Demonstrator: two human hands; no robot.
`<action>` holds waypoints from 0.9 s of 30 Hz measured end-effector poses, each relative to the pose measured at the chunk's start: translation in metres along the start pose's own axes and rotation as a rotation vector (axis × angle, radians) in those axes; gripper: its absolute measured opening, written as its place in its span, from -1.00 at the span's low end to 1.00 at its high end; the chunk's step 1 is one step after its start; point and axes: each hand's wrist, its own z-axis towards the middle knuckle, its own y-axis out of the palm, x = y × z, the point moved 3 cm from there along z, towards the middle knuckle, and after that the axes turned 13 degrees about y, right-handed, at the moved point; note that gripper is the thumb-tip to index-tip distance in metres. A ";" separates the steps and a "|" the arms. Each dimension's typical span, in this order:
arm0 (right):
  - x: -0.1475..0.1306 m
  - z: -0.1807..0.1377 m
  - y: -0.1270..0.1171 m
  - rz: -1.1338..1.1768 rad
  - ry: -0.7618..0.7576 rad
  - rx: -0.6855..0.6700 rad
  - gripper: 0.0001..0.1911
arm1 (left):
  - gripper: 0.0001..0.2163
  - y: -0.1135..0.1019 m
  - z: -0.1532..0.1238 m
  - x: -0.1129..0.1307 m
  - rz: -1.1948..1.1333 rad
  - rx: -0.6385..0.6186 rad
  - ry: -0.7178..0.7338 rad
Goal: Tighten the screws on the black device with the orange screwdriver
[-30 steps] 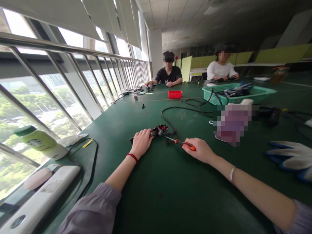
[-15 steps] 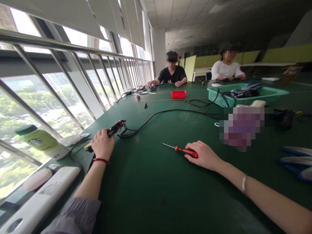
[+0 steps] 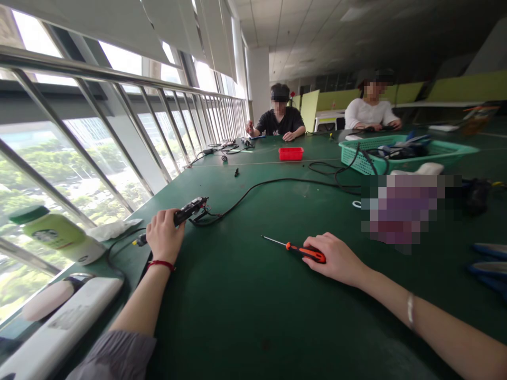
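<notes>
My left hand (image 3: 164,236) is wrapped round a slim black corded device (image 3: 190,210), its far end bare with small parts and wires showing. What lies under my palm is hidden. A black cable (image 3: 253,186) runs from near that end across the green table. On the right, my right hand (image 3: 335,259) is closed on the orange-and-black handle of a screwdriver (image 3: 307,252). Its thin metal shaft points left, towards the device, with the tip well apart from it. Both hands rest low over the tabletop (image 3: 237,295).
Left of me stand a green-capped bottle (image 3: 57,235) and a long white case (image 3: 63,322). A teal basket (image 3: 447,153) of dark items, a red tray (image 3: 291,153), blurred purple packaging (image 3: 404,211) and blue-handled tools (image 3: 491,266) lie ahead and right. Two people sit beyond.
The view has shifted slightly, so things near the sides sit further outward. My left hand has turned the device a little; my right hand keeps the screwdriver. The far person's hand has risen.
</notes>
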 end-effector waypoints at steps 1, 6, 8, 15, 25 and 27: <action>0.000 0.001 0.000 0.002 0.001 -0.001 -0.75 | -0.74 -0.001 0.000 0.002 0.009 0.039 0.003; 0.000 0.002 0.000 0.010 -0.004 0.007 -0.77 | -0.71 -0.003 0.001 0.024 -0.016 0.178 0.174; 0.000 0.002 0.000 0.013 0.005 0.013 -0.77 | -0.71 -0.003 0.002 0.043 -0.080 0.193 0.331; 0.003 0.006 0.000 0.042 0.027 0.024 -0.76 | -0.70 0.007 0.020 0.135 -0.279 0.055 0.804; 0.003 0.010 0.000 0.049 0.011 0.031 -0.77 | -0.63 0.048 0.046 0.160 -0.473 -0.120 0.613; 0.003 0.010 0.001 0.044 0.007 0.029 -0.77 | -0.63 0.045 0.046 0.136 -0.460 -0.101 0.524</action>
